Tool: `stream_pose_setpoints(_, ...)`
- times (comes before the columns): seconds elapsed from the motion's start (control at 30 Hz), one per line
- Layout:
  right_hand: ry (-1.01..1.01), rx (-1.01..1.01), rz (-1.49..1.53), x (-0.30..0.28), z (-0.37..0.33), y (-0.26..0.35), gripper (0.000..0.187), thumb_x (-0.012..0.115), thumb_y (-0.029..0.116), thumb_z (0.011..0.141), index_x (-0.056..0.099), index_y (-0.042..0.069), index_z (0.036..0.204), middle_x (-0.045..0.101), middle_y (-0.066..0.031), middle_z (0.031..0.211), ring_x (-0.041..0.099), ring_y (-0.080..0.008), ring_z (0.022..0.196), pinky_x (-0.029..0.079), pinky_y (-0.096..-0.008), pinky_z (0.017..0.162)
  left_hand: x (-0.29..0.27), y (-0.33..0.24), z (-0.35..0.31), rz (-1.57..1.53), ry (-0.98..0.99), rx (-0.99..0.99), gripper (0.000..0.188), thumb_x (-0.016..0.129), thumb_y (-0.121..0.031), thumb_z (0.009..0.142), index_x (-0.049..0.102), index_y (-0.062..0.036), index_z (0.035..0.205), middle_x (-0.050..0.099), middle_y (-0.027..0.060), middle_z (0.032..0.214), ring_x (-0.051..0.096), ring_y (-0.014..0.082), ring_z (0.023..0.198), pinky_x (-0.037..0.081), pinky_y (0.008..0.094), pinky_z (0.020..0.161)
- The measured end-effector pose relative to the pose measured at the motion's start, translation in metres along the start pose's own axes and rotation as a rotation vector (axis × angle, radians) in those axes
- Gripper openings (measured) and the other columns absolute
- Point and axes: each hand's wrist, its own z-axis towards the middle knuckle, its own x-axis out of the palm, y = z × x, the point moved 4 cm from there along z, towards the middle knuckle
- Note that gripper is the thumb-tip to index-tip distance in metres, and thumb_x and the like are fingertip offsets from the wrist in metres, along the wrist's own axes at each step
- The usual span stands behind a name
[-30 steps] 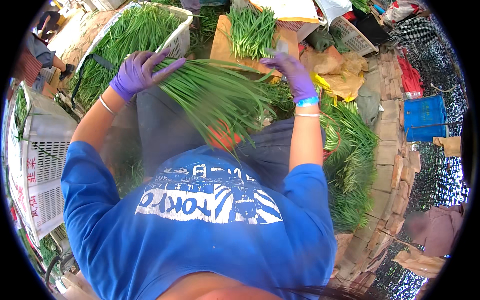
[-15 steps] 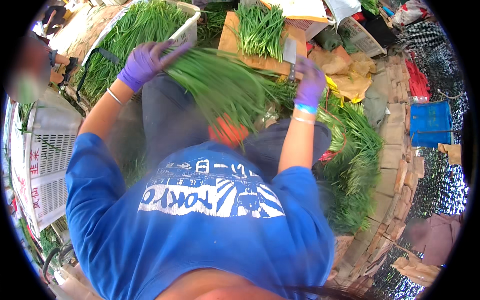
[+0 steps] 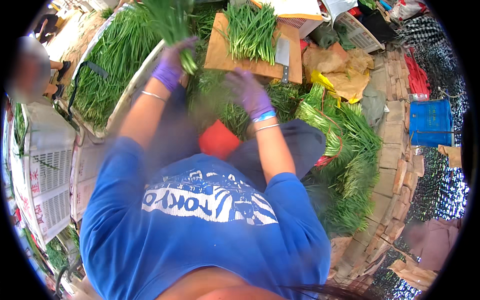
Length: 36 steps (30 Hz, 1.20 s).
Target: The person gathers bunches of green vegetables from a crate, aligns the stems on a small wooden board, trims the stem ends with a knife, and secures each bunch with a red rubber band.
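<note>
My left hand [image 3: 172,62], in a purple glove, is closed round the pale stem end of a bunch of green chives [image 3: 169,22]. The leaves point up and away, beside the chive-filled crate. My right hand [image 3: 248,96], gloved too, holds nothing; its fingers are spread, just short of the wooden cutting board [image 3: 216,52]. A pile of chives [image 3: 250,32] lies on that board. To its right rests a cleaver [image 3: 282,54], its dark handle hanging over the near edge.
Left of me stands a large white crate [image 3: 131,102] heaped with chives, with another white crate [image 3: 50,175] nearer. Tied chives [image 3: 350,155] are stacked on my right beside a brick edge [image 3: 392,155]. A red object [image 3: 218,140] lies between my legs. A blue container [image 3: 431,122] stands far right.
The chives in my left hand have swung from pointing right to standing upward. My right hand has left the cleaver's handle and moved left, fingers spread.
</note>
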Motion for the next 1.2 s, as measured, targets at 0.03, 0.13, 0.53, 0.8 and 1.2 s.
stream_pose_setpoints(0.03,0.007,0.085,-0.01,0.01,0.006,-0.014,0.069,0.057,0.047,0.079,0.029,0.011,0.131,0.039,-0.0161,0.128,0.04,-0.0306,0.115,0.033,-0.0549,0.091,0.023,0.013,-0.014,-0.021,0.08,-0.111,0.027,0.057,-0.013,0.076,0.057,-0.0002,0.1,0.062,0.0054,0.089,0.055,0.0137,0.071,0.047,0.0245,0.062)
stream_pose_setpoints(0.13,0.11,-0.116,0.106,0.018,0.013,-0.017,0.058,0.059,0.044,0.079,0.041,0.012,0.123,0.048,-0.01,0.118,0.046,-0.0244,0.108,0.036,-0.0499,0.09,0.067,0.063,-0.039,-0.057,0.16,-0.266,0.021,0.061,-0.008,0.074,0.059,0.0001,0.093,0.061,0.0085,0.082,0.056,0.0168,0.068,0.047,0.0281,0.064)
stream_pose_setpoints(0.53,-0.16,-0.206,-0.313,-0.042,0.006,-0.039,0.034,0.072,0.012,0.069,0.055,0.003,0.097,0.059,-0.0027,0.09,0.055,-0.0124,0.085,0.043,-0.0257,0.071,0.083,0.116,-0.047,0.3,0.403,0.128,0.045,0.066,-0.007,0.074,0.046,0.0,0.114,0.057,0.0076,0.1,0.053,0.0131,0.09,0.048,0.0275,0.074)
stream_pose_setpoints(0.8,-0.195,0.07,-0.38,-0.032,-0.012,-0.027,0.02,0.069,0.01,0.071,0.057,0.004,0.087,0.058,-0.0027,0.062,0.055,-0.0117,0.046,0.042,-0.0219,0.04,0.045,0.15,-0.003,0.124,0.677,-0.589,0.057,0.063,-0.034,0.077,0.044,-0.0025,0.121,0.054,0.012,0.113,0.054,0.0241,0.099,0.043,0.038,0.088)
stream_pose_setpoints(1.2,-0.356,-0.293,-0.533,-0.025,0.005,0.046,0.011,0.064,0.007,0.075,0.058,0.001,0.083,0.056,-0.0044,0.06,0.048,-0.0122,0.04,0.038,-0.0229,0.036,0.105,-0.025,0.12,-0.344,0.358,-0.016,0.038,0.053,-0.028,0.085,0.049,-0.0089,0.117,0.054,0.0125,0.113,0.052,0.026,0.102,0.041,0.0385,0.09)
